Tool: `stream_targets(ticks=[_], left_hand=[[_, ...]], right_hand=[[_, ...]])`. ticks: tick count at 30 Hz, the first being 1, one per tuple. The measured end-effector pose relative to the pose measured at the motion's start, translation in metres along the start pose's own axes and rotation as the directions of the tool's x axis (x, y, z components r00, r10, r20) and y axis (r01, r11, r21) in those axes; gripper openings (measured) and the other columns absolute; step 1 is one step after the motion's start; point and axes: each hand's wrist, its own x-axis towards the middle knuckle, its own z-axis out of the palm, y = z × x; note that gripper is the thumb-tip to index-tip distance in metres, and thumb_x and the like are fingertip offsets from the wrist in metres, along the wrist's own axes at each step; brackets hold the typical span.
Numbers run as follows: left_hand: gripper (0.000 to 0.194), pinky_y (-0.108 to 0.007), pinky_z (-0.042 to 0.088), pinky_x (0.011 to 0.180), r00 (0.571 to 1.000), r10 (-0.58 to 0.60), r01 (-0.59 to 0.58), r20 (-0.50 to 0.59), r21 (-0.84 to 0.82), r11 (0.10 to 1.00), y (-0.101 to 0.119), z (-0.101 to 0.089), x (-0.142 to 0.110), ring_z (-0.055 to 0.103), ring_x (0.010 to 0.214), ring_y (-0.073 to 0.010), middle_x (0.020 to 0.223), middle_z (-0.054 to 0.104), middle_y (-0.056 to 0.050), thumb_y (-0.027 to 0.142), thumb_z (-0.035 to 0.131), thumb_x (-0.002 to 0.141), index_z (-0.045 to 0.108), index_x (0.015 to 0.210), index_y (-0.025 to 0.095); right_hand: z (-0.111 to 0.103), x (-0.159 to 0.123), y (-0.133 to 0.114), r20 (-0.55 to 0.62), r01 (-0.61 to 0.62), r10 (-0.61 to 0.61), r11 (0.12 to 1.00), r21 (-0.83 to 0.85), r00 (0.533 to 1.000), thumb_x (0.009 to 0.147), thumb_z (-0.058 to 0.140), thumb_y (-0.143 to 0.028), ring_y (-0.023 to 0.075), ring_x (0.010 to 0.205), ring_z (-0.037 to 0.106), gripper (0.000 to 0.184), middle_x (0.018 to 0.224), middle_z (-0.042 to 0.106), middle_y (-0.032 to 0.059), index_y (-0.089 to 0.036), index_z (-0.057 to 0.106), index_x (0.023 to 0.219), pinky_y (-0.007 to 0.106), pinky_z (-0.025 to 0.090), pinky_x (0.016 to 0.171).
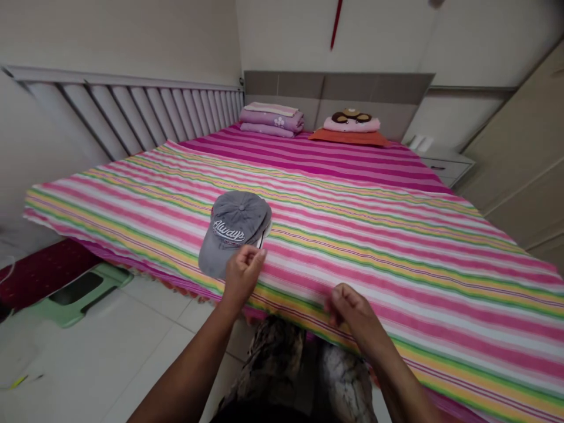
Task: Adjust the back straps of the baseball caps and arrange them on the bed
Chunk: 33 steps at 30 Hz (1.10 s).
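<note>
A grey baseball cap (233, 226) with white lettering lies on a striped bedspread (352, 235) near the bed's foot edge. My left hand (243, 273) is at the cap's brim, fingers curled, touching or pinching the brim's near edge. My right hand (352, 311) rests at the bed's edge with fingers curled, pinching the striped bedspread.
Folded purple bedding (272, 120) and a pink pillow with a bear design (351, 122) on an orange cushion lie at the headboard. A white slatted rail (145, 111) runs along the left. A nightstand (445, 164) stands at right. A green stool (74, 291) sits on the tiled floor.
</note>
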Motion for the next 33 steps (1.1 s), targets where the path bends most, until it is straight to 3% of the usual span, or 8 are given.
stream_targets(ticks=[3,5,8,12,20,27,29,33], left_hand=[[0.034,-0.03,0.044,0.076,0.927,0.09,-0.023,-0.364,0.187,0.982,-0.027,-0.029,0.009,0.058,0.082,-0.0198,0.085,0.062,-0.006,0.044,0.055,0.072,0.057,0.091,0.016],[0.049,-0.036,0.038,0.093,0.899,0.121,0.033,-0.422,0.339,0.94,-0.046,-0.048,0.02,0.051,0.107,-0.0258,0.109,0.058,-0.012,0.045,0.056,0.07,0.053,0.107,0.013],[0.069,-0.04,0.037,0.094,0.964,-0.09,0.196,-0.252,0.434,0.88,-0.067,-0.067,0.036,0.047,0.116,-0.0309,0.12,0.053,-0.021,0.054,0.048,0.073,0.045,0.12,0.005],[0.065,-0.037,0.045,0.077,0.962,-0.262,0.264,-0.075,0.495,0.828,-0.08,-0.075,0.046,0.059,0.095,-0.0315,0.101,0.063,-0.02,0.06,0.044,0.073,0.056,0.107,0.006],[0.082,-0.034,0.044,0.083,0.953,-0.199,0.281,-0.227,0.424,0.861,-0.086,-0.075,0.05,0.055,0.103,-0.0293,0.113,0.058,-0.022,0.058,0.059,0.062,0.049,0.12,0.001],[0.074,-0.028,0.046,0.065,0.931,-0.246,0.325,-0.268,0.309,0.894,-0.072,-0.082,0.054,0.06,0.077,-0.0199,0.09,0.061,-0.009,0.044,0.067,0.057,0.049,0.119,0.006],[0.066,-0.027,0.045,0.065,0.948,-0.209,0.286,-0.241,0.35,0.892,-0.068,-0.082,0.056,0.06,0.075,-0.019,0.086,0.062,-0.007,0.043,0.066,0.058,0.054,0.113,0.008],[0.05,-0.028,0.042,0.062,0.992,-0.124,0.123,-0.03,0.479,0.869,-0.068,-0.079,0.06,0.059,0.076,-0.0219,0.078,0.063,-0.008,0.05,0.065,0.057,0.063,0.088,0.012]], right_hand=[[0.008,0.0,0.015,0.075,0.034,-0.015,0.967,-0.253,0.997,0.076,0.054,-0.048,0.0143,0.053,0.047,0.027,0.063,0.054,-0.0016,-0.021,0.048,0.073,0.027,0.035,0.051],[0.013,0.0,0.019,0.097,0.065,-0.03,0.92,-0.387,0.995,0.077,0.052,-0.043,0.0161,0.059,0.051,0.023,0.073,0.058,0.0008,-0.021,0.05,0.082,0.029,0.037,0.056],[0.021,-0.001,0.02,0.179,0.076,0.01,0.879,-0.47,0.984,0.081,0.046,-0.041,0.0185,0.065,0.055,0.023,0.074,0.06,0.0023,-0.02,0.05,0.09,0.03,0.04,0.061],[0.028,-0.002,0.019,0.218,0.091,0.027,0.854,-0.513,0.976,0.082,0.044,-0.041,0.0193,0.067,0.055,0.024,0.073,0.06,0.0025,-0.019,0.051,0.089,0.03,0.039,0.061],[0.034,-0.009,0.027,0.287,0.088,0.057,0.881,-0.465,0.956,0.082,0.044,-0.037,0.0148,0.057,0.043,0.02,0.061,0.045,-0.002,-0.019,0.05,0.074,0.026,0.031,0.053],[0.033,-0.005,0.035,0.287,0.037,0.053,0.953,-0.3,0.956,0.081,0.044,-0.041,0.0133,0.059,0.042,0.025,0.063,0.042,-0.0026,-0.018,0.048,0.071,0.026,0.032,0.055],[0.034,-0.002,0.034,0.289,-0.016,0.079,0.977,-0.212,0.954,0.08,0.045,-0.044,0.0134,0.059,0.044,0.026,0.064,0.044,-0.0025,-0.019,0.048,0.072,0.025,0.034,0.055],[0.036,0.0,0.033,0.278,-0.08,0.114,0.988,-0.128,0.954,0.076,0.048,-0.048,0.0134,0.057,0.046,0.03,0.063,0.046,-0.0026,-0.019,0.049,0.071,0.025,0.036,0.053]])
